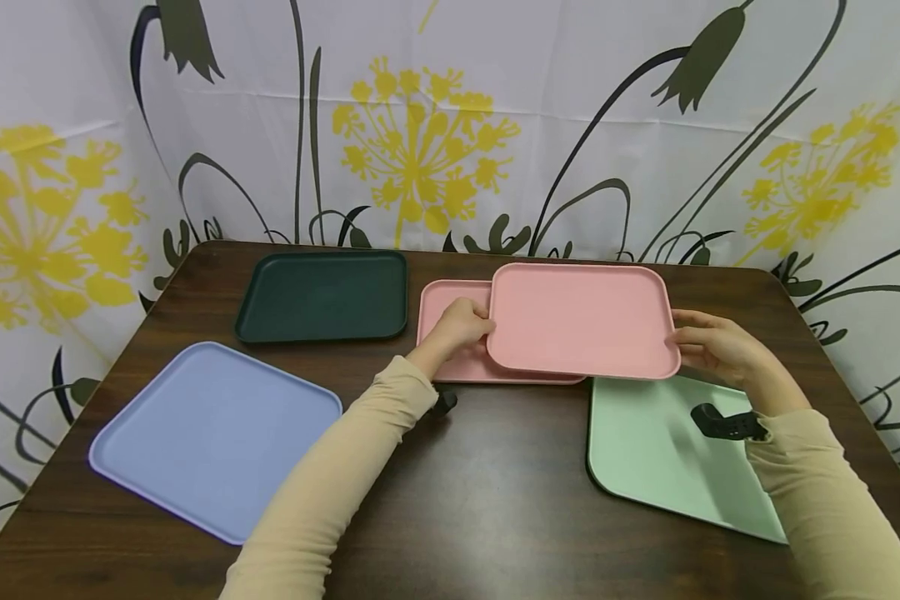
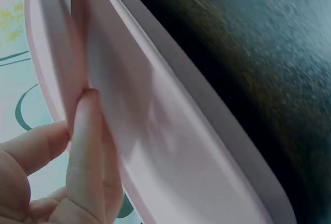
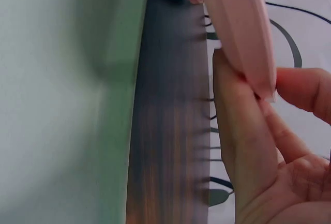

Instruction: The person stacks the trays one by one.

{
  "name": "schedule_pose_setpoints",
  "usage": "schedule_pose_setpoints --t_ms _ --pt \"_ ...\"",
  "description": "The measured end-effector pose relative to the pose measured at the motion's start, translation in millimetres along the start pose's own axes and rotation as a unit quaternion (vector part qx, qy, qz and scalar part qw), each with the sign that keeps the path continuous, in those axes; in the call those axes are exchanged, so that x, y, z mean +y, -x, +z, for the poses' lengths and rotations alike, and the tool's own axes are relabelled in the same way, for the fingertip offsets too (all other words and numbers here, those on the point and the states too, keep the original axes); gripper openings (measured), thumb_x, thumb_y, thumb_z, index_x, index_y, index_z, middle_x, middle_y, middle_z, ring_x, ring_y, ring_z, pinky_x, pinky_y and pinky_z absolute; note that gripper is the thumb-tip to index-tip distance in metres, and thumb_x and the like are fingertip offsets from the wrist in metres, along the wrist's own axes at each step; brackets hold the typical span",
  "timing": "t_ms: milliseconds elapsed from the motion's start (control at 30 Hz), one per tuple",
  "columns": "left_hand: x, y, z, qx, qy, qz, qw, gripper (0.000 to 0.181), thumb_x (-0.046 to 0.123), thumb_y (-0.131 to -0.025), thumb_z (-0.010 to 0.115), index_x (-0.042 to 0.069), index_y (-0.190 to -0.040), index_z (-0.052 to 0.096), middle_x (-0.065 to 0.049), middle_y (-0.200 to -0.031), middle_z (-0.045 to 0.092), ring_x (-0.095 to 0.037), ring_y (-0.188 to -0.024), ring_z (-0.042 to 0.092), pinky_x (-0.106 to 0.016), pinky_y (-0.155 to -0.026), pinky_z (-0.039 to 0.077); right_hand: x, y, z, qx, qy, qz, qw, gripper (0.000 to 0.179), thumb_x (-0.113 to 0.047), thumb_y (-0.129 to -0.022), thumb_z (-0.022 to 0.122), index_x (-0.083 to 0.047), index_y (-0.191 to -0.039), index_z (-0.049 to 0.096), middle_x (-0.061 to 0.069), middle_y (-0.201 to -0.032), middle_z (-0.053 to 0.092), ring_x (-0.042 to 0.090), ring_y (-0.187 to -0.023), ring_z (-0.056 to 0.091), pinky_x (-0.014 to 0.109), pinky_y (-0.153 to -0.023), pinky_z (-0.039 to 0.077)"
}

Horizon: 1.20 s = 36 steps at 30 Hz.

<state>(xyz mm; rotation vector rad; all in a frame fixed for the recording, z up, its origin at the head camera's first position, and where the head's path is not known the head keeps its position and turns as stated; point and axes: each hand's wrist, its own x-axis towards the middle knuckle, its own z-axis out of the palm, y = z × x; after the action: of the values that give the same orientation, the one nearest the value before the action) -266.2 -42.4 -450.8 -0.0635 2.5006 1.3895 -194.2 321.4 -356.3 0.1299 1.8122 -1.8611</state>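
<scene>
Both my hands hold a pink tray up above the table. With thumb and fingers, my left hand pinches its left edge, seen close up in the left wrist view. My right hand grips the right edge, thumb on one side and fingers beneath in the right wrist view. Under the raised tray, to the left, a second pink tray lies on the table, partly hidden. A light green tray lies below my right hand, its far part covered by the raised tray and my right forearm.
A dark green tray lies at the back left of the table. Nearer on the left is a blue tray, overlapped by my left sleeve in the head view. Behind the table hangs a flower-patterned curtain.
</scene>
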Motion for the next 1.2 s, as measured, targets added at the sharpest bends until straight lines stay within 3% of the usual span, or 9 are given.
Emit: schedule_pose_setpoints --t_ms 100,200,433,667,867,1033,1200 --pt "32.6 39.8 -17.6 -0.011 -0.035 -0.031 0.9989 0.022 0.008 -0.085 0.061 -0.003 -0.103 0.066 -0.015 -0.104 0.067 -0.011 -0.063 0.058 -0.018 -0.061 0.052 -1 -2.3 6 0.01 0.012 0.003 0.9999 0.04 0.0 -0.094 0.051 -0.015 -0.13 0.042 -0.007 -0.087 0.069 0.006 -0.078 0.069 0.019 -0.071 0.059" --pt "62.7 78.2 -35.3 -0.014 -0.034 -0.044 0.9983 0.027 0.002 -0.086 0.056 -0.007 -0.11 0.064 -0.02 -0.112 0.065 -0.01 -0.061 0.054 -0.016 -0.06 0.052 -4 -4.0 12 0.015 0.039 0.003 0.9991 0.055 -0.002 -0.094 0.052 -0.007 -0.143 0.026 -0.01 -0.087 0.068 0.004 -0.079 0.069 0.018 -0.072 0.058" --pt "64.5 85.9 -48.5 -0.023 0.014 -0.034 0.9991 0.036 -0.003 -0.086 0.052 -0.007 -0.12 0.059 -0.021 -0.117 0.066 -0.011 -0.066 0.057 -0.024 -0.065 0.059 -9 -6.3 25 0.015 0.049 -0.004 0.9987 0.06 -0.002 -0.094 0.053 -0.003 -0.146 0.022 -0.011 -0.086 0.069 0.003 -0.079 0.068 0.016 -0.073 0.057" --pt "61.9 92.6 -62.5 -0.028 0.031 -0.045 0.9981 0.031 0.001 -0.088 0.05 -0.006 -0.117 0.058 -0.022 -0.115 0.065 -0.01 -0.064 0.055 -0.025 -0.064 0.06 -9 -10.2 40 0.008 0.074 -0.016 0.9971 0.072 0.0 -0.093 0.052 0.009 -0.149 0.008 -0.012 -0.084 0.067 0.002 -0.077 0.066 0.015 -0.073 0.056" --pt "57.7 94.6 -71.6 -0.026 0.024 -0.043 0.9984 0.028 0.001 -0.087 0.05 -0.009 -0.112 0.057 -0.016 -0.101 0.06 -0.012 -0.065 0.056 -0.023 -0.06 0.058 -9 -16.0 52 0.029 0.139 -0.015 0.9898 0.069 -0.002 -0.093 0.053 0.011 -0.148 0.012 -0.017 -0.081 0.063 -0.002 -0.076 0.063 0.013 -0.073 0.055" --pt "54.6 98.8 -79.8 -0.018 0.007 -0.042 0.9989 0.025 -0.001 -0.083 0.05 -0.01 -0.105 0.06 -0.011 -0.093 0.055 -0.014 -0.072 0.056 -0.023 -0.063 0.057 -9 -19.5 64 0.036 0.158 -0.017 0.9867 0.068 0.0 -0.091 0.054 0.011 -0.147 0.017 -0.016 -0.083 0.061 -0.002 -0.077 0.062 0.013 -0.073 0.055" --pt "50.8 101.0 -86.7 -0.03 0.028 -0.068 0.9968 0.03 -0.002 -0.086 0.049 -0.009 -0.114 0.056 -0.009 -0.093 0.053 -0.012 -0.071 0.055 -0.028 -0.068 0.061 -7 -23.1 74 0.038 0.168 -0.024 0.9848 0.067 0.001 -0.09 0.055 0.012 -0.146 0.019 -0.015 -0.083 0.061 -0.003 -0.078 0.06 0.014 -0.074 0.055"
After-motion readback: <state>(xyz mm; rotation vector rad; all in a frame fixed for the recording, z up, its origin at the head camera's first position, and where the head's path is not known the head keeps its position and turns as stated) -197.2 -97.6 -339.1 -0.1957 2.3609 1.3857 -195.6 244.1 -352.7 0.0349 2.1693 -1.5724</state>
